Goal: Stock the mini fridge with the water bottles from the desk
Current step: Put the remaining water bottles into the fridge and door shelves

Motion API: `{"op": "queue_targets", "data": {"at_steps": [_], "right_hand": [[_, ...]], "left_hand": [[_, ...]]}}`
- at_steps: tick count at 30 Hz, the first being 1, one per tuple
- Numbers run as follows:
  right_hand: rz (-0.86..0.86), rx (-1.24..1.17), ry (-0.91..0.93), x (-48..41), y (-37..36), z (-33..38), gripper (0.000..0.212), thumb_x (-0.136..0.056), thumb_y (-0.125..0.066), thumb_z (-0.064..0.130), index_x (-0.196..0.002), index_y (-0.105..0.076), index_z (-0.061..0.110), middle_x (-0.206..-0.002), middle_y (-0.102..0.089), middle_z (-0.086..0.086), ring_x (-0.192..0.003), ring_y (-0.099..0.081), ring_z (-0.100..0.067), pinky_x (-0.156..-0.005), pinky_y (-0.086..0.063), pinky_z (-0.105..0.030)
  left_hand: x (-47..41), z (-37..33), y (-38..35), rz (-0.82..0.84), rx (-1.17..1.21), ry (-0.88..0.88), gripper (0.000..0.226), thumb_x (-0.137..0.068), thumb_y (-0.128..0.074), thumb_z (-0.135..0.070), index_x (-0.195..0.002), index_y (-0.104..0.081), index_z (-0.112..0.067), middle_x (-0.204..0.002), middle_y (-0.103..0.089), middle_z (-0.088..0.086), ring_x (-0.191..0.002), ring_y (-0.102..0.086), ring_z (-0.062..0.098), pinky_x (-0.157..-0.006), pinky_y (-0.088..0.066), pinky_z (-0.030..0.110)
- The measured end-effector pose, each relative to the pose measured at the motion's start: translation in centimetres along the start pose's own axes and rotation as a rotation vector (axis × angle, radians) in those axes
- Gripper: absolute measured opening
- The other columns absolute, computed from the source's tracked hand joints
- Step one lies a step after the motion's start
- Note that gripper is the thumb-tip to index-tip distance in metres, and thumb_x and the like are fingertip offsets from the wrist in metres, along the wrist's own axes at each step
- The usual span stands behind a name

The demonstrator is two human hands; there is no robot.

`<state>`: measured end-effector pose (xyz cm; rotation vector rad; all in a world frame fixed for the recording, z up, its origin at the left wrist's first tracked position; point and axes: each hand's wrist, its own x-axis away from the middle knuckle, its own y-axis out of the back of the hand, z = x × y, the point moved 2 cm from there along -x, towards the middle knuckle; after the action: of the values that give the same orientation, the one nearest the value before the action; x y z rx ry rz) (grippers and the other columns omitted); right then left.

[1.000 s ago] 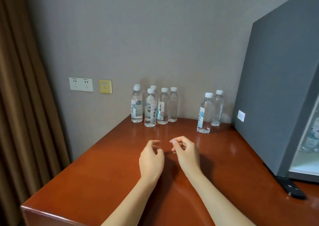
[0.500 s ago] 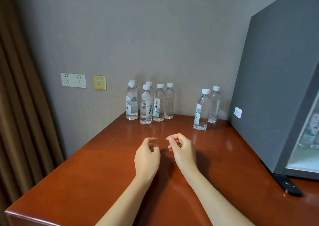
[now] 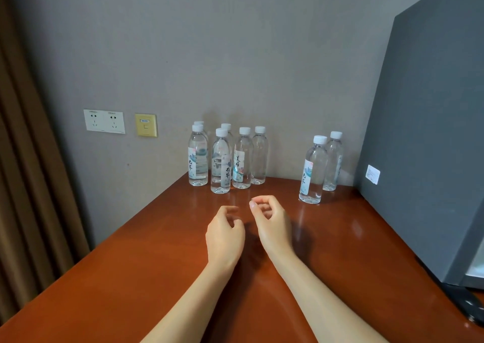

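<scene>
Your left hand [image 3: 225, 235] and right hand [image 3: 272, 223] hover loosely curled, empty, over the glossy desk [image 3: 125, 277]; water bottles [image 3: 221, 159] stand by the grey wall [image 3: 235, 54]; mini fridge [image 3: 432, 133] right; curtain [image 3: 28, 185] left.

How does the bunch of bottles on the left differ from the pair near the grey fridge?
The bunch has six bottles; the pair has two. The bunch stands farther from the fridge; the pair stands close beside it. Both stand upright on the desk, clear with white caps.
</scene>
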<state>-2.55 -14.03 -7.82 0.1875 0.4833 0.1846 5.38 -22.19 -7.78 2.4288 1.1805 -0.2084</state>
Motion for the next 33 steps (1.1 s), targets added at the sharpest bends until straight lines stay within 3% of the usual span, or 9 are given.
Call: {"op": "queue_targets", "data": {"at_steps": [4,10,18,21,23,26,29,31,33], "right_hand": [[-0.037,-0.023,-0.008,-2.1,-1.5,-0.8,0.011,-0.088,-0.067,0.032,-0.096,-0.064,0.026,-0.084,-0.066,0.009,-0.074,-0.06,-0.005,-0.072,-0.051,-0.028],[-0.024,0.003,-0.014,-6.0,-4.1,-2.3,0.022,-0.085,-0.069,0.038,-0.103,-0.06,0.028,-0.096,-0.066,0.011,-0.086,-0.062,-0.007,-0.083,-0.053,-0.033],[-0.057,0.099,-0.02,-11.7,-7.2,-4.2,0.055,-0.084,-0.069,0.044,-0.132,-0.05,0.021,-0.129,-0.058,0.002,-0.12,-0.055,-0.017,-0.096,-0.046,-0.037],[-0.074,0.111,-0.029,-13.7,-8.3,-4.7,0.064,-0.085,-0.068,0.045,-0.139,-0.044,0.02,-0.135,-0.052,0.0,-0.124,-0.051,-0.018,-0.096,-0.044,-0.034],[-0.093,0.119,-0.019,-14.7,-8.8,-5.0,0.067,-0.084,-0.068,0.045,-0.14,-0.042,0.02,-0.137,-0.05,-0.001,-0.126,-0.05,-0.018,-0.096,-0.043,-0.034],[-0.14,0.12,0.004,-15.6,-9.3,-5.1,0.066,-0.084,-0.068,0.046,-0.139,-0.042,0.021,-0.132,-0.05,0.0,-0.122,-0.051,-0.02,-0.093,-0.045,-0.035],[-0.188,0.135,0.007,-16.0,-9.5,-5.0,0.066,-0.082,-0.067,0.053,-0.135,-0.043,0.022,-0.129,-0.05,0.001,-0.119,-0.052,-0.021,-0.087,-0.044,-0.035],[-0.21,0.156,-0.004,-16.2,-9.7,-4.9,0.066,-0.079,-0.067,0.057,-0.131,-0.045,0.023,-0.127,-0.051,0.001,-0.118,-0.052,-0.021,-0.085,-0.044,-0.035],[-0.221,0.174,-0.006,-16.3,-9.9,-4.9,0.067,-0.076,-0.069,0.058,-0.128,-0.046,0.023,-0.126,-0.05,0.002,-0.117,-0.053,-0.021,-0.083,-0.045,-0.035]], "left_hand": [[-2.7,0.4,-1.0,-0.018,0.011,0.012,0.035,-0.09,-0.049,-0.006,-0.122,-0.059,-0.015,-0.113,-0.067,-0.001,-0.097,-0.057,0.009,-0.081,-0.036,0.018],[-6.9,1.3,-2.8,0.046,0.029,0.038,0.06,-0.084,-0.041,0.01,-0.139,-0.049,-0.012,-0.131,-0.06,0.008,-0.124,-0.053,0.02,-0.102,-0.041,0.028],[-11.9,2.6,-5.1,0.173,0.113,0.033,0.077,-0.076,-0.038,0.014,-0.145,-0.042,-0.02,-0.135,-0.057,0.0,-0.125,-0.053,0.016,-0.104,-0.045,0.035],[-13.4,2.9,-5.6,0.196,0.162,0.028,0.08,-0.075,-0.034,0.017,-0.141,-0.044,-0.028,-0.115,-0.063,-0.011,-0.102,-0.061,0.006,-0.092,-0.049,0.022],[-14.1,2.8,-5.8,0.186,0.166,0.011,0.079,-0.076,-0.035,0.016,-0.14,-0.045,-0.028,-0.114,-0.064,-0.009,-0.1,-0.061,0.005,-0.089,-0.049,0.02],[-15.3,2.9,-6.0,0.123,0.2,0.031,0.071,-0.083,-0.037,0.014,-0.148,-0.035,-0.016,-0.14,-0.051,0.003,-0.132,-0.046,0.017,-0.104,-0.036,0.023],[-16.7,3.6,-6.5,0.108,0.221,0.055,0.069,-0.085,-0.038,0.012,-0.149,-0.032,-0.015,-0.148,-0.044,0.004,-0.137,-0.039,0.019,-0.112,-0.033,0.031],[-17.4,3.8,-6.8,0.106,0.223,0.046,0.064,-0.086,-0.041,0.009,-0.142,-0.043,-0.021,-0.137,-0.054,0.004,-0.13,-0.048,0.019,-0.107,-0.042,0.04],[-17.8,3.9,-7.1,0.123,0.231,0.023,0.054,-0.088,-0.045,0.004,-0.12,-0.055,-0.038,-0.117,-0.064,-0.004,-0.114,-0.058,0.014,-0.099,-0.048,0.041]]}}
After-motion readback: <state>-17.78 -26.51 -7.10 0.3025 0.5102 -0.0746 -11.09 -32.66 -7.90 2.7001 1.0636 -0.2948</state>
